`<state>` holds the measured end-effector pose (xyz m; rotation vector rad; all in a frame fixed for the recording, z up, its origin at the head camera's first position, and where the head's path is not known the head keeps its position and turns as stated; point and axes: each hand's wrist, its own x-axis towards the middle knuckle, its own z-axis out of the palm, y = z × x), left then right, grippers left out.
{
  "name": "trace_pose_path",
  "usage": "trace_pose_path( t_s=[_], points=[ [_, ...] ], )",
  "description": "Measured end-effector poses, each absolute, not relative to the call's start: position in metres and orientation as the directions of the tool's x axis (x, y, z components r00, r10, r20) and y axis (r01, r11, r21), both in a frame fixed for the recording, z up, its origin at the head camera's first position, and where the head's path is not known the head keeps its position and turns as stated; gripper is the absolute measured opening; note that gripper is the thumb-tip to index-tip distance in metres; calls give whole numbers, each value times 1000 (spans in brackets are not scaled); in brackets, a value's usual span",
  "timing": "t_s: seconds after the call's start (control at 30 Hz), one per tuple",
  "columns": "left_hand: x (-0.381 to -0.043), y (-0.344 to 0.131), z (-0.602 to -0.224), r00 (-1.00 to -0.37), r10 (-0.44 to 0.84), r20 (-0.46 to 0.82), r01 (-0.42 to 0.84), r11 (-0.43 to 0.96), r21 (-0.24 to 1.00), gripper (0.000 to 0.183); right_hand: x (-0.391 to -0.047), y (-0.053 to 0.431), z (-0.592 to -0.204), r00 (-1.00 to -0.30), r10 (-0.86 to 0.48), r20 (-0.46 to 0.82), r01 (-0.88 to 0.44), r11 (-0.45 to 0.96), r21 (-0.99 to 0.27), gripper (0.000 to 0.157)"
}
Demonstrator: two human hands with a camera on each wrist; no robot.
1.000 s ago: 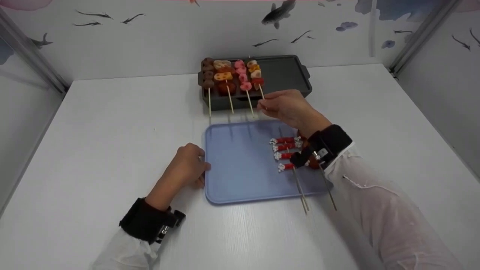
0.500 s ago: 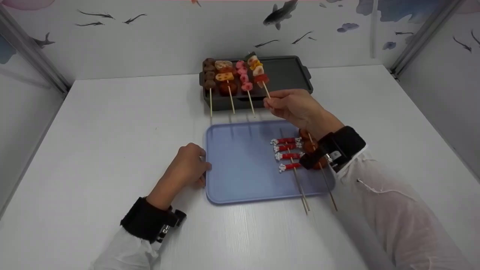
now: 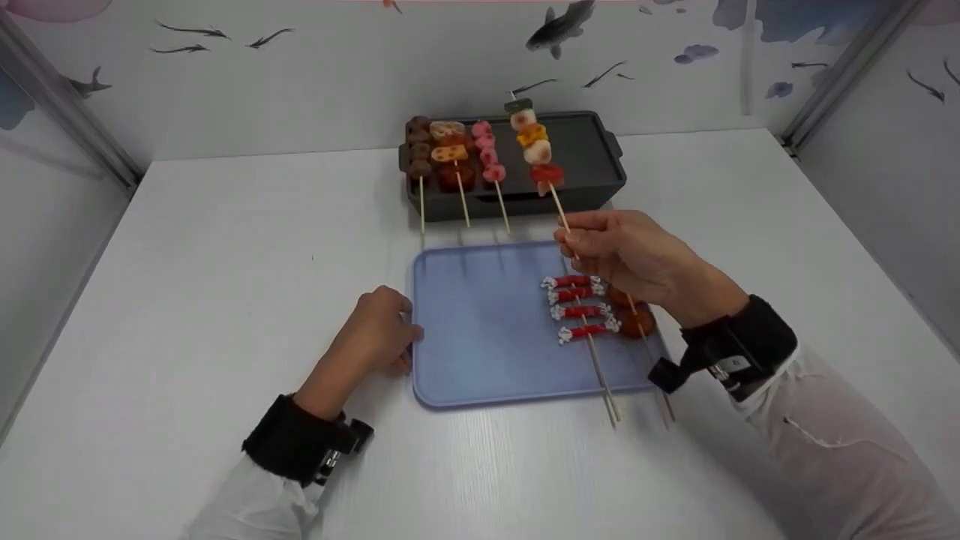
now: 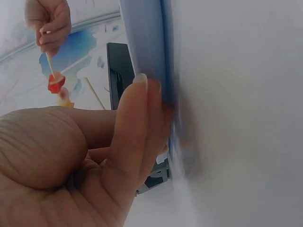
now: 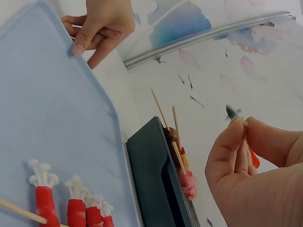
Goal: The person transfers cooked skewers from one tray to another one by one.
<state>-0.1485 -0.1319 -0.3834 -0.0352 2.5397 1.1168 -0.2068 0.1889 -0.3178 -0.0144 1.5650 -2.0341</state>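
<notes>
My right hand (image 3: 645, 259) pinches the bare stick of a mixed skewer (image 3: 537, 153) between thumb and fingers. Green, white, yellow and red pieces are threaded on it; it is raised in front of the black grill (image 3: 581, 142). In the right wrist view the stick end pokes out at the fingertips, and most of the skewer is hidden behind the hand. At the left edge of the blue tray (image 3: 480, 337), my left hand (image 3: 379, 330) grips the rim, thumb on top. The left wrist view shows these fingers (image 4: 130, 113) against the tray's side.
On the grill's left half lie a brown skewer (image 3: 420, 150), a skewer with yellow and red pieces (image 3: 448, 154) and a pink skewer (image 3: 487, 154). The tray's right side bears skewers with red, white-ended pieces (image 3: 577, 311) and round brown-orange pieces (image 3: 636, 322), sticks overhanging the front.
The mixed skewer has come up off the grill and moved right and toward me in my right hand. My left hand has stayed on the tray's rim.
</notes>
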Motion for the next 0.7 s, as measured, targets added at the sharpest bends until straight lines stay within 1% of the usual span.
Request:
trace_pose_path(
  t_s=[0.13,0.33,0.4,0.57,0.7],
  points=[
    [-148,-131,-383,-926,114,-359,-190,680,708,32,-183,194,-322,-821,-469,-324,417,-107,-902,15],
    [-149,-131,-384,-926,112,-360,-188,691,698,25,-149,203,-331,-791,-507,-341,427,-58,-902,27],
    [-149,-131,-384,-930,122,-346,-170,693,701,25,-139,206,-333,-786,-514,-344,427,-48,-903,26],
    [-150,-133,-385,-939,138,-315,-132,701,701,33,-119,209,-338,-756,-545,-362,447,-26,-894,23],
    [-150,-134,-385,-936,137,-323,-139,701,700,38,-108,208,-343,-720,-561,-408,495,-3,-869,25]
  ],
)
